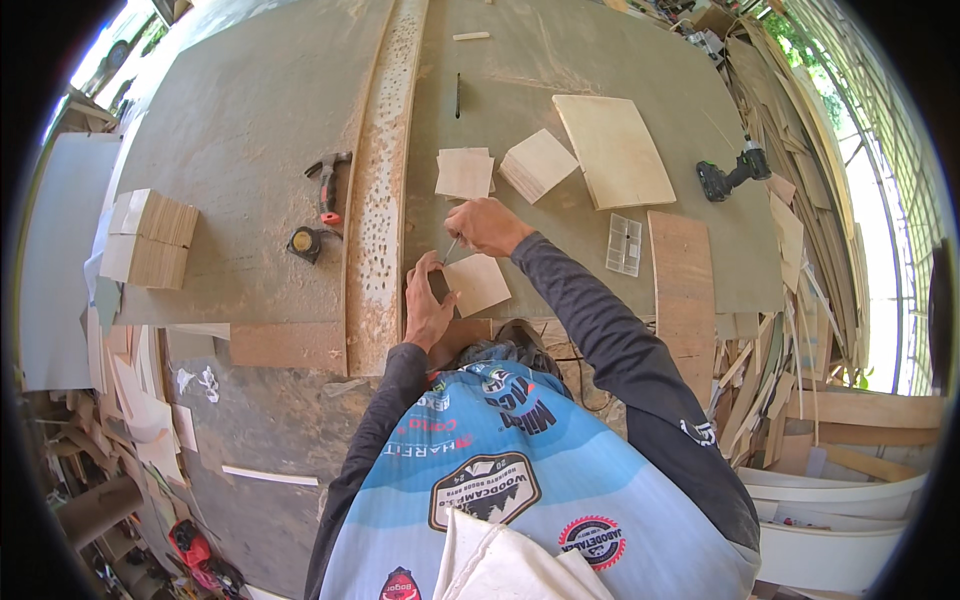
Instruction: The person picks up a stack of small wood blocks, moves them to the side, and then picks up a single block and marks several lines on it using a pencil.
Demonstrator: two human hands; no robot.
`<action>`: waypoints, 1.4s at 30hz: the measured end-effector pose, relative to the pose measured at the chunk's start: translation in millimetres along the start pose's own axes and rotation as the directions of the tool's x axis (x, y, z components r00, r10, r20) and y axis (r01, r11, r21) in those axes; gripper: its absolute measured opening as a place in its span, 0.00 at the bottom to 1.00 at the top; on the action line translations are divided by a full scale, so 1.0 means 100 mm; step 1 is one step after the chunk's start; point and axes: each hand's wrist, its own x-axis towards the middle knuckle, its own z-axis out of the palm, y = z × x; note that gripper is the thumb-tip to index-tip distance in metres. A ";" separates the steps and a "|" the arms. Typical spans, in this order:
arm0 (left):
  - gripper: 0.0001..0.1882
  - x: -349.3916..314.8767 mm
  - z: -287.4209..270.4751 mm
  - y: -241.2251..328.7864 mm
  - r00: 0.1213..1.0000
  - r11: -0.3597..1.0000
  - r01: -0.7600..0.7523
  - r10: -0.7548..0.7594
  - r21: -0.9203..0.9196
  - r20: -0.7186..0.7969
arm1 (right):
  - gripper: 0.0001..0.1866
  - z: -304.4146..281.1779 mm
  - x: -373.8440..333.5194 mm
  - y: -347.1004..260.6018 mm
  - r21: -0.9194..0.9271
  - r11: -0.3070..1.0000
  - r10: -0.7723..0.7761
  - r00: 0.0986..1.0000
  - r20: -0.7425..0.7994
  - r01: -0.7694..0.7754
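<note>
Head view: the right forearm [590,295] slants inward over the table [270,110], and the right hand [485,227] curls its fingers round a slim tool [451,250] tilted down toward the left hand [428,310]. That hand's thumb and fingers spread by the left edge of a plywood square [482,285] near the table's front; whether they grip, I cannot tell.

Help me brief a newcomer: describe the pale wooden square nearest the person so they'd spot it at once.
On the big grey workbench, find the speckled wooden strip. Just right of it, by the bench's near edge, lies the pale wooden square. Unlike the pale stacks farther off, it has the left hand at its edge.
</note>
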 end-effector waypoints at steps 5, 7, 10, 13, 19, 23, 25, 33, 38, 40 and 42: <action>0.45 0.00 -0.01 0.05 1.000 1.000 -0.001 0.001 0.000 -0.001 | 0.07 -0.02 -0.06 -0.05 0.138 0.986 0.091 0.995 0.046 -0.097; 0.45 0.00 -0.02 0.05 1.000 1.000 0.006 -0.006 0.001 0.006 | 0.10 -0.07 -0.12 -0.10 0.227 0.967 0.112 0.993 0.036 -0.118; 0.45 -0.01 -0.01 0.03 1.000 1.000 0.006 -0.006 -0.005 0.008 | 0.13 -0.07 -0.28 -0.29 0.336 0.927 0.174 0.985 0.001 -0.164; 0.45 -0.02 0.00 -0.01 1.000 1.000 -0.018 0.018 -0.003 0.001 | 0.15 0.06 -0.44 -0.47 0.370 0.905 0.247 0.968 -0.053 -0.210; 0.45 -0.02 0.01 -0.03 0.998 0.998 -0.061 0.062 0.018 -0.006 | 0.14 0.38 -0.62 -0.72 0.441 0.868 0.341 0.921 -0.191 -0.230; 0.44 -0.01 0.00 -0.02 0.998 0.998 -0.059 0.059 0.033 -0.002 | 0.12 0.35 -0.61 -0.79 0.460 0.851 0.370 0.911 -0.181 -0.255; 0.44 -0.01 0.00 -0.01 0.999 0.998 -0.052 0.052 0.031 0.001 | 0.12 0.36 -0.60 -0.79 0.458 0.853 0.367 0.911 -0.188 -0.249; 0.45 0.00 0.01 -0.01 1.000 1.000 -0.017 0.017 0.015 0.007 | 0.13 0.34 -0.60 -0.81 0.456 0.850 0.360 0.923 -0.135 -0.264; 0.44 -0.01 0.01 -0.01 0.999 0.999 -0.033 0.033 0.027 -0.003 | 0.13 0.34 -0.61 -0.81 0.466 0.843 0.369 0.920 -0.135 -0.270; 0.44 0.00 0.01 -0.01 0.999 0.999 -0.042 0.042 0.027 -0.004 | 0.12 0.36 -0.61 -0.81 0.468 0.839 0.376 0.918 -0.129 -0.278; 0.44 0.00 0.01 -0.03 0.999 0.999 -0.052 0.052 0.015 -0.005 | 0.12 0.36 -0.60 -0.81 0.475 0.829 0.389 0.914 -0.112 -0.295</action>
